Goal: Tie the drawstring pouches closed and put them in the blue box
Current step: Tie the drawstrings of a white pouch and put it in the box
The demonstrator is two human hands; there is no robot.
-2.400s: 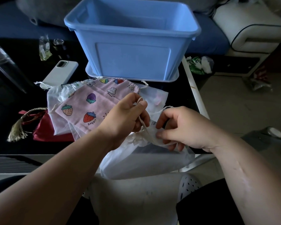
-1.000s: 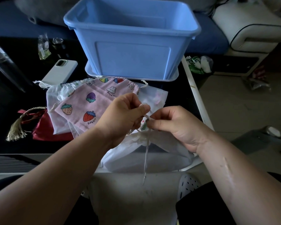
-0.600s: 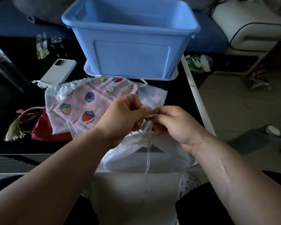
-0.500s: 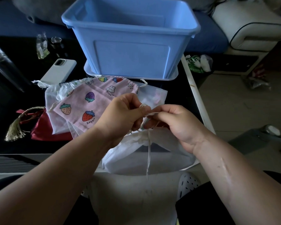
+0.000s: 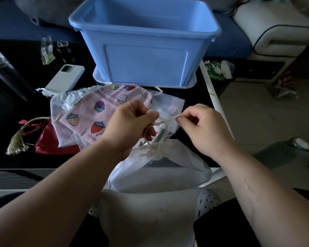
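A: Since the frame a second ago the right hand (image 5: 206, 130) has drawn away from the left hand (image 5: 130, 125), and the drawstring (image 5: 168, 120) that dangled loose in front of the pouch is now stretched between them. That looks like a knot being pulled tight.

B: So the white mesh pouch (image 5: 161, 168) is nearly tied?

A: Probably; its neck is gathered just below the hands, and its body hangs over the desk (image 5: 16, 163) edge toward the lap. The blue box (image 5: 144, 45) behind appears empty, well apart from it.

B: And the grips?

A: Both are closed on the cord: the left fist curled with cord looped round its fingers, the right pinching the end between thumb and forefinger, knuckles up. The pink strawberry pouch (image 5: 96, 114) and the red pouch (image 5: 48, 139) lie untied to the left.
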